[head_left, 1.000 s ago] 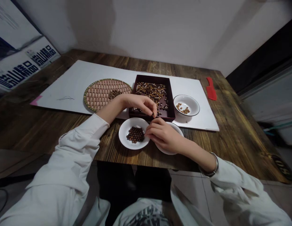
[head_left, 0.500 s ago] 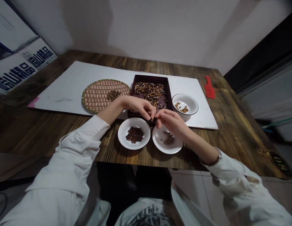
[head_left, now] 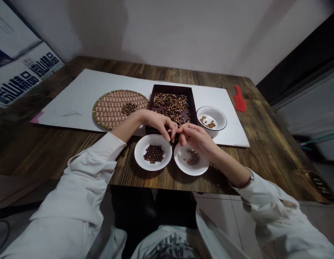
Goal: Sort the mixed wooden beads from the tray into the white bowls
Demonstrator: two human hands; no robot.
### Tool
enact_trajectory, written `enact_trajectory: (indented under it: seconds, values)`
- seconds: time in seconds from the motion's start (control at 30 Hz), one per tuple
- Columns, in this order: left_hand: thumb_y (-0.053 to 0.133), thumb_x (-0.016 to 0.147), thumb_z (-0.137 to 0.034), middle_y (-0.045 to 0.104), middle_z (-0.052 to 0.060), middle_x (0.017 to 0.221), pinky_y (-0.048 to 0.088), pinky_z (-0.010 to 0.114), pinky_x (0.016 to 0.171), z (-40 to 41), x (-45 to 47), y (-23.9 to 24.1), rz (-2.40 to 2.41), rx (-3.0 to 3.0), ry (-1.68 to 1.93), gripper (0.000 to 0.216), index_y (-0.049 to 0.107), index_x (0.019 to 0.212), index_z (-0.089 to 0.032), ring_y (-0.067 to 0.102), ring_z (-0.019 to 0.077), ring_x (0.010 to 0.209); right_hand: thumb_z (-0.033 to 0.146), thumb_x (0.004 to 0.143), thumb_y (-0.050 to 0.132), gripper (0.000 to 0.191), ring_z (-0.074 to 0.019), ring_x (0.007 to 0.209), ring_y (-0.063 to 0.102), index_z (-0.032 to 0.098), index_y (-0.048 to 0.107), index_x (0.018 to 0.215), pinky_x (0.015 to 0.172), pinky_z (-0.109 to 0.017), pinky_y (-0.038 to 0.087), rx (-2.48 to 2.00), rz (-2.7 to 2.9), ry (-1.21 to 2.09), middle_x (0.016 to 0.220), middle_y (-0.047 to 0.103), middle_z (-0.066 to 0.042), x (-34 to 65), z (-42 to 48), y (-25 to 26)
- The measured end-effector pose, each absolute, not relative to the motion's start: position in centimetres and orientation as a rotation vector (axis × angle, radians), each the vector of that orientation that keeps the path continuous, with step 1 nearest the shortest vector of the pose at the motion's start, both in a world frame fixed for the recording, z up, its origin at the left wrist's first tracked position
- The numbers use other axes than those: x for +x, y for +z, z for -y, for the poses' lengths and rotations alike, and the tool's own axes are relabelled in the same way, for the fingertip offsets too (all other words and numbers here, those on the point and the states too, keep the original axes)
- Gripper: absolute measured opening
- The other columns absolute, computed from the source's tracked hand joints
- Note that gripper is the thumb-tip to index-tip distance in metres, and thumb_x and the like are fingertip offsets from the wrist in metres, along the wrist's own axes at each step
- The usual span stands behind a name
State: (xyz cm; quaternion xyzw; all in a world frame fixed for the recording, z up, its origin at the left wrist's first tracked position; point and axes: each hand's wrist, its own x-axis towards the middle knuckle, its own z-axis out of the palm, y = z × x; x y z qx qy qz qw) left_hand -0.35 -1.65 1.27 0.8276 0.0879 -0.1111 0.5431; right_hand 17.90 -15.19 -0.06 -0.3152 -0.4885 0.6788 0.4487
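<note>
Left hand (head_left: 156, 122) and right hand (head_left: 196, 138) curl fingers (head_left: 167, 130) near mottled brown beads (head_left: 170, 106) — grip unclear.

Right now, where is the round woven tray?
In the head view, the round woven tray lies on the white board, left of the dark bead box, with the left forearm at its near edge.

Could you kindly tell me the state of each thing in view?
Left hand, pinched at tray edge
Right hand, raised over right plate
Dark tray, full of mixed beads
Left plate, holding dark beads
Right plate, holding fewer beads
Woven tray, small bead heap
White bowl, few light beads
</note>
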Motion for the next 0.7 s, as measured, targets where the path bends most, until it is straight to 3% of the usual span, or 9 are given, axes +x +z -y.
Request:
enact_trajectory:
  seconds: [0.37,0.7]
  values:
    - [0.081,0.07,-0.04,0.072,0.0,0.107,0.04,0.022,0.103,1.66,-0.27,1.3,-0.195,1.943,-0.265,0.024,0.08,0.085,-0.022,0.058,0.0188,0.113,0.036,0.09,0.062,0.02,-0.01,0.058,0.059,0.016,0.065,0.089,0.064,-0.023,0.047,-0.771,1.218,1.699,0.058,0.064,0.002,17.96,15.08,-0.05]
    - [0.084,0.067,-0.039,0.075,0.0,0.097,0.043,0.021,0.1,1.73,-0.04,1.24,-0.133,1.9,-0.307,0.02,0.082,0.08,-0.024,0.058,0.0199,0.118,0.042,0.09,0.064,0.025,-0.011,0.057,0.059,0.018,0.063,0.09,0.063,-0.025,0.047,-0.841,1.265,1.677,0.059,0.063,0.003,17.93,15.16,0.04]
